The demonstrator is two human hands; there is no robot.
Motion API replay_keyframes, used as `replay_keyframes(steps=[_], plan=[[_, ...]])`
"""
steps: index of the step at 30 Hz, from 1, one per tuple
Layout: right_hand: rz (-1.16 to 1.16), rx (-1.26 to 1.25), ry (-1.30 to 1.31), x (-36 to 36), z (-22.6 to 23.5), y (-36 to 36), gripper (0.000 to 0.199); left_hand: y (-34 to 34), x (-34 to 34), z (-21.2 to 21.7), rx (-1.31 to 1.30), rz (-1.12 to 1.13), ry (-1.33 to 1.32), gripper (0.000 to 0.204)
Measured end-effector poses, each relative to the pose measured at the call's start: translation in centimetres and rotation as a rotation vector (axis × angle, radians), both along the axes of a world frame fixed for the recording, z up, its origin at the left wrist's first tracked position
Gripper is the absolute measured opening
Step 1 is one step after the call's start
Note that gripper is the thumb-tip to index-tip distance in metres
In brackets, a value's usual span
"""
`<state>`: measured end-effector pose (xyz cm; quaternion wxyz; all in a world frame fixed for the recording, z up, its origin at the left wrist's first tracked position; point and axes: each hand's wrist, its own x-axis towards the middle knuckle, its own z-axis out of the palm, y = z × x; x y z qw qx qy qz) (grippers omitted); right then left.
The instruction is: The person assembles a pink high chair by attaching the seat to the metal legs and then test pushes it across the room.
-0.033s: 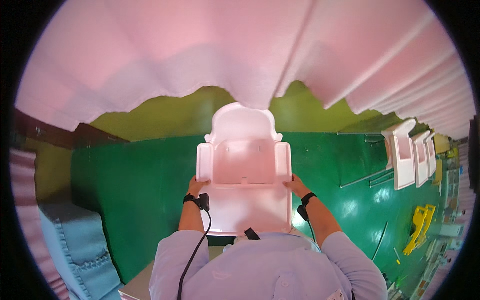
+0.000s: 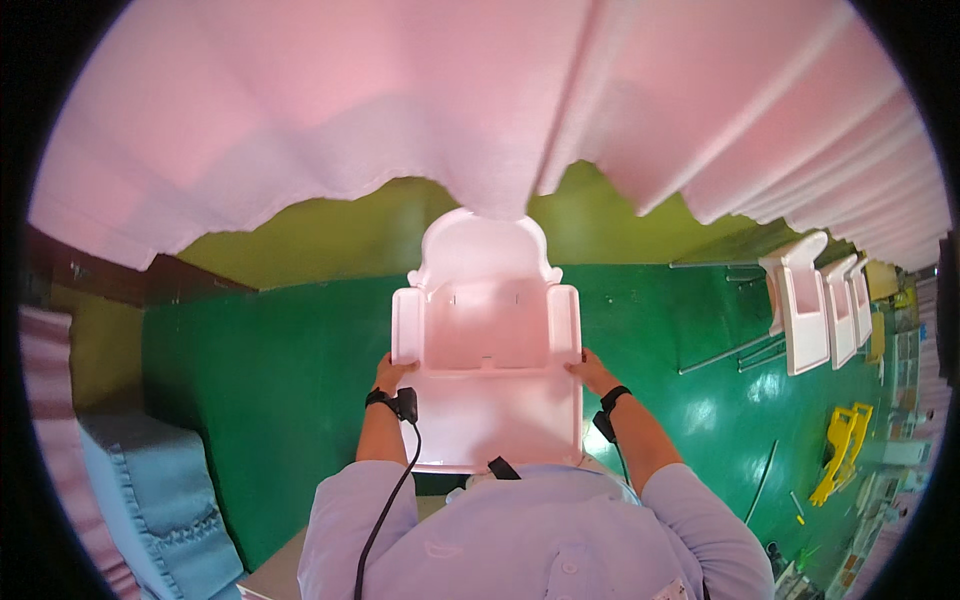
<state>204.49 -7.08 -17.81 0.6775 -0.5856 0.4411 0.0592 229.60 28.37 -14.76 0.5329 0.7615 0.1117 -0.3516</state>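
A pale pink plastic high chair (image 2: 487, 325) with a rounded backrest, raised side arms and a broad front tray (image 2: 495, 415) stands right in front of me. My left hand (image 2: 392, 372) is closed around its left edge, where the arm meets the tray, thumb on top. At the matching spot on the right edge, my right hand (image 2: 592, 371) grips it the same way. The fingers under both edges are hidden. The tray's near edge reaches up to my body.
A pink curtain (image 2: 450, 90) hangs ahead, touching the backrest's top. Several similar pink chairs (image 2: 803, 310) with metal legs stand at right. A yellow plastic frame (image 2: 840, 452) and a thin metal tube (image 2: 762, 480) lie on the green floor (image 2: 280, 370). Blue cloth-covered furniture (image 2: 165, 490) is at left.
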Motion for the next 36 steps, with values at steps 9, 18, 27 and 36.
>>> replay_keyframes(steps=[9, 18, 27, 36], plan=[[-0.202, 0.009, 0.093, -14.5, 1.2, -7.6, 0.055, -13.4, -7.7, 0.9, -0.128, -0.192, -0.078, 0.069], [-0.220, 0.142, -0.016, -22.6, 3.4, -15.3, 0.055, -25.6, -13.8, 6.5, -0.036, -0.338, -0.136, 0.060], [-0.189, 0.055, -0.173, -23.2, 5.3, -25.7, 0.050, -32.2, -16.3, 7.3, -0.089, -0.261, 0.031, 0.045], [-0.159, -0.256, 0.097, -26.6, 5.7, -33.9, 0.048, -42.0, -18.7, 4.1, -0.102, -0.308, 0.064, 0.047]])
